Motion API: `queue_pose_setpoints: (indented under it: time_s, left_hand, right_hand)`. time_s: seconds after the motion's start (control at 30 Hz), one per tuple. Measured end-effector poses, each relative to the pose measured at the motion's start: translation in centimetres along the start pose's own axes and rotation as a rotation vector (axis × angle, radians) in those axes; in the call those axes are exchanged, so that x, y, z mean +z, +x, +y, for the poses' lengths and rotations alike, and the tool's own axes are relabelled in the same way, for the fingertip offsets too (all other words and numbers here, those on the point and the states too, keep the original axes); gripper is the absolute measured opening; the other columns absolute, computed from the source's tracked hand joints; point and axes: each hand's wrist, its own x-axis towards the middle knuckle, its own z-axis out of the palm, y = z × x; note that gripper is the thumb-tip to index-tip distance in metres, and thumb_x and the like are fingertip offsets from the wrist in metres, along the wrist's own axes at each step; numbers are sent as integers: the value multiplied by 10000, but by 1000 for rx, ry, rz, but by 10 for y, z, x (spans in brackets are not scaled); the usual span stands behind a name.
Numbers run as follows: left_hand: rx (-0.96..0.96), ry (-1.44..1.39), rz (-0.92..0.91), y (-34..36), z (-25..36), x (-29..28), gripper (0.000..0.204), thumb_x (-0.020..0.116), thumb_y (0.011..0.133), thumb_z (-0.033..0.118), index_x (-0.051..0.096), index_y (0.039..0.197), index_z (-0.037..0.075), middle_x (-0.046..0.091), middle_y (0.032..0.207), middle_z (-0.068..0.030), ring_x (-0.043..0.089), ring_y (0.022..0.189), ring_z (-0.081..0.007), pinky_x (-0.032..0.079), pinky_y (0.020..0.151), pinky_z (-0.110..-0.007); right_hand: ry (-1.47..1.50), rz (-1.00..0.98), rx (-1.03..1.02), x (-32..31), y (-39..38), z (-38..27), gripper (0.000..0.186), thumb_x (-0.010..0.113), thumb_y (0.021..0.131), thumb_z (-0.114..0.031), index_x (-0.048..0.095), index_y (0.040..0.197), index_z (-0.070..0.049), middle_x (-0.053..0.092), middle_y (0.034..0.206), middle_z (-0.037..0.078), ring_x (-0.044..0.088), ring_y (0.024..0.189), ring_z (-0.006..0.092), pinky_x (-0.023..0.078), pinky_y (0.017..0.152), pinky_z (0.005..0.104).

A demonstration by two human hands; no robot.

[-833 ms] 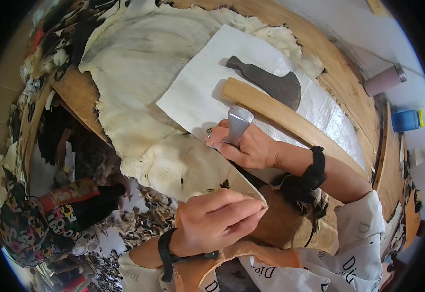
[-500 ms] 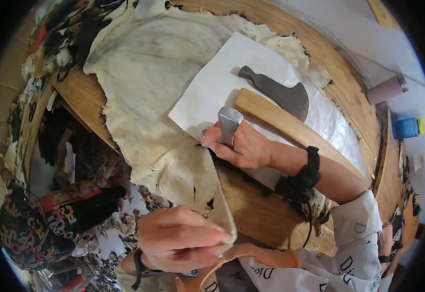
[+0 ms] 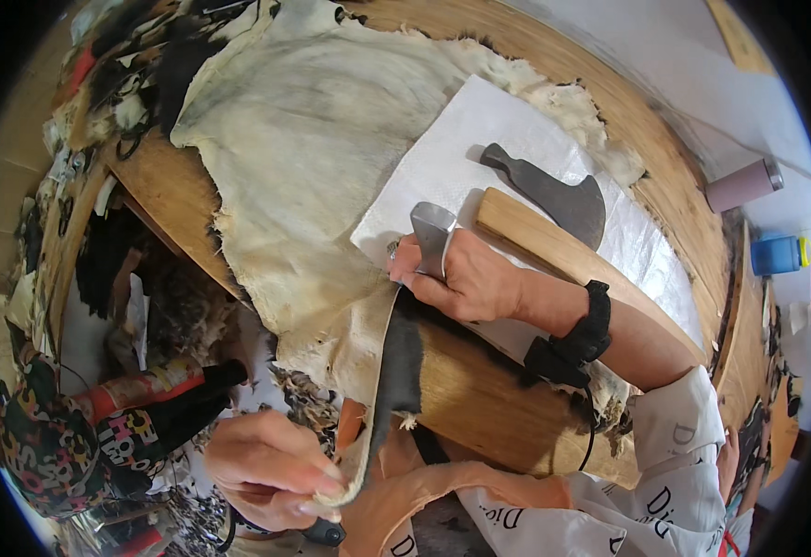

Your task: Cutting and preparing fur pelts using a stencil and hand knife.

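A large pale hide [image 3: 294, 167] is spread over the wooden table, its near corner hanging past the edge. My left hand [image 3: 271, 469] pinches that corner between thumb and fingers and holds it out toward me at the lower left. Dark fur [image 3: 399, 367] shows on the hide's underside. My right hand [image 3: 475, 278], with a black band at the wrist, is closed round the upright handle of a metal-handled tool [image 3: 434, 232] beside the hide's edge. The tool's lower end is hidden. A white woven sheet [image 3: 415, 176] lies on the hide, next to that hand.
On the sheet rest a dark curved metal blade [image 3: 554, 195] and a long wooden bar [image 3: 554, 237]. A pink tumbler [image 3: 744, 186] and a blue jar [image 3: 775, 255] stand at the right. At the left are a co-worker's patterned sleeve [image 3: 48, 436] and heaps of scraps [image 3: 299, 399].
My left hand has moved left and down with the hide's corner, and more dark fur underneath shows. The sheet and dark blade sit slightly further right. My right hand has barely moved.
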Motion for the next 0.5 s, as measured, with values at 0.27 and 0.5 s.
queue_pose_setpoints:
  time_s: [0.27,0.5]
  left_hand:
    - [125,-212,287,-3,22,-7,114,659,682,-133,605,781,-119,561,665,-162,511,446,-130,391,387,-213]
    - [331,82,801,-16,35,-46,141,458,869,111,404,962,20,354,857,-56,417,729,-132,432,705,-283]
  right_hand:
    - [-81,-21,-38,4,26,14,150,516,783,-119,552,897,-28,552,676,211,552,681,390,437,644,423]
    - [0,-70,68,6,51,10,166,508,811,-153,574,902,-32,560,679,193,569,672,342,443,634,405]
